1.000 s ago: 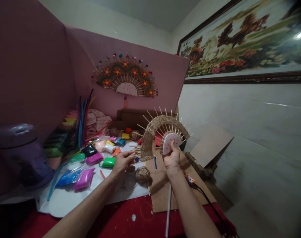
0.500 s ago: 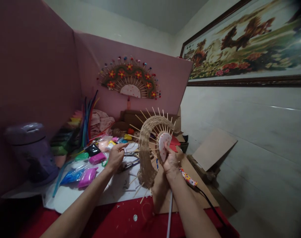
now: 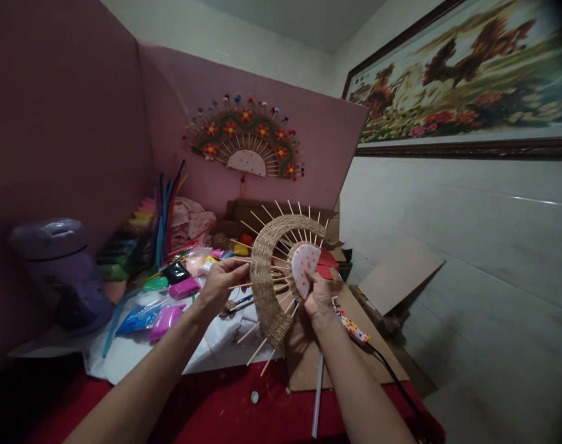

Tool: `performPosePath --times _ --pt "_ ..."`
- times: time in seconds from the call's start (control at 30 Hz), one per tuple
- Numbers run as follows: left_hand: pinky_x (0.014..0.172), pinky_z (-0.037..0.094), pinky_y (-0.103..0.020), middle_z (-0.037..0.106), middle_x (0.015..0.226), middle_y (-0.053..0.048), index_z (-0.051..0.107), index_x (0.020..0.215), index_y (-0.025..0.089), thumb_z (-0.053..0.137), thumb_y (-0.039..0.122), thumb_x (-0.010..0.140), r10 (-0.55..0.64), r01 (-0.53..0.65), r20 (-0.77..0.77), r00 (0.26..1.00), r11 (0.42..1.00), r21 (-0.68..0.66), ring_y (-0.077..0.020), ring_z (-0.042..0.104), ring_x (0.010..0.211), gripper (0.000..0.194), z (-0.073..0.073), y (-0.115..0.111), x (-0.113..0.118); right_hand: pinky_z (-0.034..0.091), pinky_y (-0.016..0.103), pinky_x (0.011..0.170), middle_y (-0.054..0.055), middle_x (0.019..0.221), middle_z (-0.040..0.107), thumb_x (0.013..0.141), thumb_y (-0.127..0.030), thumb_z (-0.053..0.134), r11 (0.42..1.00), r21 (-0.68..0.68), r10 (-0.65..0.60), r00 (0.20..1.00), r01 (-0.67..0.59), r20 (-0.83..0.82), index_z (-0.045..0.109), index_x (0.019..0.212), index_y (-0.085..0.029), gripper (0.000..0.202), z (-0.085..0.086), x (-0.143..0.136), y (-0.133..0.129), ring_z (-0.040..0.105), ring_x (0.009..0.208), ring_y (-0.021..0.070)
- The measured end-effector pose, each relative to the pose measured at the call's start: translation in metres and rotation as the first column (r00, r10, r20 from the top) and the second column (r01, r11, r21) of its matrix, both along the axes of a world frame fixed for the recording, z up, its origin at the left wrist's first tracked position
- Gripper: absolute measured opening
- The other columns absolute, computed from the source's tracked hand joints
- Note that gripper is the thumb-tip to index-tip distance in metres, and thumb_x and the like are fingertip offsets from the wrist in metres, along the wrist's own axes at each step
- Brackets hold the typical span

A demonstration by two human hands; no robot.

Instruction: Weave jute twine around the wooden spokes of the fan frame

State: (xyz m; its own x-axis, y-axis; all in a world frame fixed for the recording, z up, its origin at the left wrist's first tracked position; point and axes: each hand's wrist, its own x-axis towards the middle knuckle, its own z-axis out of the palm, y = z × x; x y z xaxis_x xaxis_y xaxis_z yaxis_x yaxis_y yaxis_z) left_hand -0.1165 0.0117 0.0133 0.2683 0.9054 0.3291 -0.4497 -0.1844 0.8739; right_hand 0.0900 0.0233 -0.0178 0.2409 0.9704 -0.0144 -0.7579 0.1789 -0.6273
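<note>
A half-round fan frame (image 3: 268,271) of thin wooden sticks, with a woven twine band, is held up over the table. Its white half-disc with red dots (image 3: 303,269) is gripped by my right hand (image 3: 319,297), thumb on the front face. My left hand (image 3: 225,280) pinches a stick at the fan's left edge, fingers pressed together just outside the twine band. Behind, on the pink board, hangs a finished-looking fan (image 3: 250,139) with orange flowers and coloured balls on its stick tips.
Bags of coloured clay (image 3: 166,320) lie on white paper at left, near a purple flask (image 3: 63,277). Cardboard (image 3: 373,351) lies at right with a patterned glue gun (image 3: 352,327) and its black cord. A clear glue stick (image 3: 318,394) rests at the front.
My left hand has moved right and closed on a stick of the fan. The fan has turned a little, its band shifting left. The view has shifted slightly.
</note>
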Motion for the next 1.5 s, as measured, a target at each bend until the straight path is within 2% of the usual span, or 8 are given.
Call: performPosePath --times 0.1,0.3,0.57,0.93,1.07,1.17,1.3,1.5 --pt "0.038 0.035 -0.018 0.062 0.058 -0.003 0.069 0.081 0.009 0.072 0.028 0.062 0.049 -0.049 -0.011 0.999 0.999 -0.021 -0.0072 0.049 0.043 0.027 -0.007 0.008 -0.001 0.057 0.028 0.062 0.001 0.069 0.071 0.064 -0.008 0.06 0.996 -0.093 -0.006 0.999 0.001 -0.047 0.062 0.086 -0.017 0.024 0.0 -0.001 -0.001 0.066 0.058 0.0139" --pt "0.039 0.036 -0.018 0.058 0.049 0.0 0.069 0.077 0.011 0.074 0.027 0.059 0.148 -0.149 -0.027 0.989 0.988 -0.027 -0.0059 0.046 0.039 0.025 -0.019 0.022 -0.006 0.055 0.031 0.074 0.001 0.072 0.071 0.065 -0.008 0.06 0.999 -0.044 0.028 0.999 -0.03 -0.038 0.061 0.095 -0.017 0.031 -0.003 -0.001 0.0 0.068 0.071 0.0151" --pt "0.032 0.025 -0.015 0.054 0.043 0.002 0.069 0.071 0.011 0.074 0.028 0.056 0.284 -0.286 -0.117 0.952 0.958 0.003 -0.0036 0.038 0.033 0.023 -0.008 0.016 -0.006 0.055 0.031 0.074 0.001 0.071 0.071 0.066 -0.006 0.06 0.996 -0.08 0.046 0.999 -0.048 -0.028 0.061 0.093 -0.015 0.03 -0.002 -0.001 -0.001 0.068 0.068 0.0154" --pt "0.04 0.04 -0.019 0.064 0.059 -0.003 0.069 0.069 0.013 0.072 0.034 0.058 0.505 -0.471 -0.175 0.845 0.859 0.203 -0.0099 0.053 0.047 0.024 -0.007 0.021 -0.018 0.056 0.036 0.069 0.006 0.069 0.071 0.071 -0.01 0.056 0.97 -0.153 0.196 0.981 -0.19 0.019 0.06 0.093 -0.011 0.022 0.0 -0.001 -0.005 0.067 0.064 0.019" --pt "0.051 0.044 -0.022 0.065 0.061 -0.002 0.068 0.07 0.015 0.07 0.032 0.063 0.655 -0.547 -0.202 0.728 0.733 0.405 -0.0125 0.058 0.057 0.019 -0.009 0.027 -0.026 0.056 0.039 0.066 0.008 0.072 0.071 0.074 -0.017 0.056 0.967 -0.11 0.241 0.965 -0.23 0.1 0.059 0.098 -0.012 0.025 -0.003 0.0 -0.004 0.068 0.068 0.0217" --pt "0.057 0.044 -0.024 0.066 0.066 -0.001 0.067 0.071 0.017 0.066 0.032 0.067 0.795 -0.542 -0.237 0.559 0.566 0.621 -0.013 0.058 0.06 0.015 -0.011 0.031 -0.034 0.056 0.038 0.066 0.01 0.076 0.071 0.075 -0.017 0.055 0.959 -0.115 0.27 0.956 -0.258 0.111 0.059 0.098 -0.011 0.024 -0.005 0.002 -0.004 0.068 0.07 0.0219" --pt "0.063 0.042 -0.025 0.067 0.07 -0.003 0.067 0.071 0.018 0.063 0.035 0.072 0.925 -0.405 -0.203 0.321 0.327 0.854 -0.0148 0.059 0.064 0.017 -0.01 0.032 -0.043 0.056 0.036 0.066 0.012 0.076 0.07 0.074 -0.013 0.055 0.954 -0.125 0.287 0.951 -0.272 0.118 0.059 0.095 -0.008 0.022 -0.006 0.006 -0.004 0.068 0.072 0.0218" --pt "0.065 0.04 -0.027 0.067 0.071 -0.004 0.067 0.074 0.019 0.052 0.029 0.081 0.968 -0.224 -0.176 0.181 0.215 0.951 -0.017 0.055 0.071 0.019 -0.004 0.03 -0.049 0.055 0.032 0.063 0.011 0.073 0.07 0.075 -0.011 0.055 0.974 -0.083 0.218 0.968 -0.209 0.126 0.06 0.09 -0.007 0.016 -0.003 0.007 -0.004 0.068 0.071 0.0205"
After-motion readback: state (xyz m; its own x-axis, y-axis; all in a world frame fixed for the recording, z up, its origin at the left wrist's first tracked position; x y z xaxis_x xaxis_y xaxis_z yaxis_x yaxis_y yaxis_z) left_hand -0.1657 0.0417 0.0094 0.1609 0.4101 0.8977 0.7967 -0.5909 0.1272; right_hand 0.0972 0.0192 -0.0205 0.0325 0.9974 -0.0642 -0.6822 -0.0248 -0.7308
